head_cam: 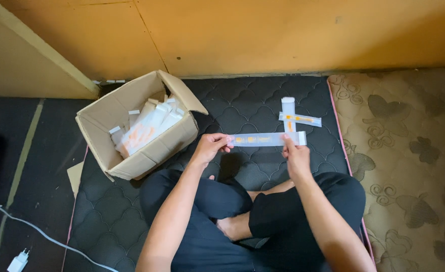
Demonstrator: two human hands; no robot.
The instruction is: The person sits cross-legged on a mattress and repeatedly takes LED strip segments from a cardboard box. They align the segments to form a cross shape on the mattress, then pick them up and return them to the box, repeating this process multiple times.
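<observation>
The left hand (pixel 210 145) and right hand (pixel 294 151) are closed on the two ends of a long clear packet (pixel 265 139), above a dark quilted mattress (pixel 242 108). Left of the hands stands an open cardboard box (pixel 132 166); behind them is an orange wall (pixel 263 35).

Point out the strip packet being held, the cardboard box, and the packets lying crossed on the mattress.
held packet (pixel 265 139), head view, middle of the strip
cardboard box (pixel 97 135), head view, left wall
crossed packets (pixel 300 119), head view, upper packet's middle

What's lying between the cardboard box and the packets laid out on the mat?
Head view: the clear packet, stretched between left hand and right hand, above dark quilted mat.
</observation>
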